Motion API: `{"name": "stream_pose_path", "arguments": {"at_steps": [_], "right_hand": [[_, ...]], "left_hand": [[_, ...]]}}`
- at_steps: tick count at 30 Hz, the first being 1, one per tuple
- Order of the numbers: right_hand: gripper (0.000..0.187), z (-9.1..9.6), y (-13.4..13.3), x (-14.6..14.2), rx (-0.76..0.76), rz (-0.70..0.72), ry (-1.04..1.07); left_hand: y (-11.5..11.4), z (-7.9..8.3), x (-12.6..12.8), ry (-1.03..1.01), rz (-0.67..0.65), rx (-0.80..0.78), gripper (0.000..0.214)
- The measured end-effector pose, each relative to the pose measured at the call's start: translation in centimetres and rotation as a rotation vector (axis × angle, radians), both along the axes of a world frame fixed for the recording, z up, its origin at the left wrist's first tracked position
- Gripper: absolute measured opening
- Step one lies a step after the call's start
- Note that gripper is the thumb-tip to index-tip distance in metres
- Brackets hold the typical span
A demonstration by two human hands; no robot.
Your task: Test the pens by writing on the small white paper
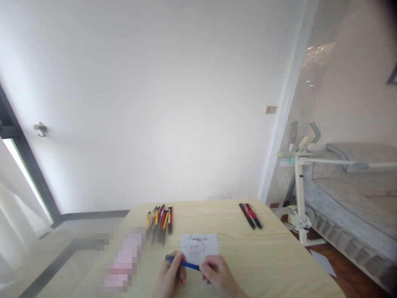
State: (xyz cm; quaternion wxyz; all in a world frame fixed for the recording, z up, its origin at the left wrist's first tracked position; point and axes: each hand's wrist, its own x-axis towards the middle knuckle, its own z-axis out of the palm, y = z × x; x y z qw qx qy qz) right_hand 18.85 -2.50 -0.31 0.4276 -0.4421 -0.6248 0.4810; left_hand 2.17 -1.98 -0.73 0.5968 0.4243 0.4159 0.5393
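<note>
A blue pen (190,265) with dark ends lies across both hands, above the table's near part. My left hand (172,271) is closed round its left part, thumb on top. Pinched fingers of my right hand (217,273) are at the pen's right end. Just beyond the hands is a white sheet of paper (200,245) with red and dark marks, its lower part partly covered by them. Several yellow, red and dark pens (160,223) form a loose bunch at the back left. Red and black pens (250,216) lie together at the back right.
The light wooden table (248,256) meets a white wall (186,103) at its far edge. A pixelated pink item (124,260) is at the left edge. On the right stand a white exercise machine (299,194) and a grey sofa (356,186).
</note>
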Motion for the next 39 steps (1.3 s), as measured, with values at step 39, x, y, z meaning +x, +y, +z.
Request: {"name": "stream_pose_path", "arguments": {"at_steps": [39], "right_hand": [[0.048,-0.1,-0.8,-0.5,0.086,-0.117,-0.087]], "left_hand": [[-1.5,0.1,1.2,0.397,-0.054,0.007,0.058]]}}
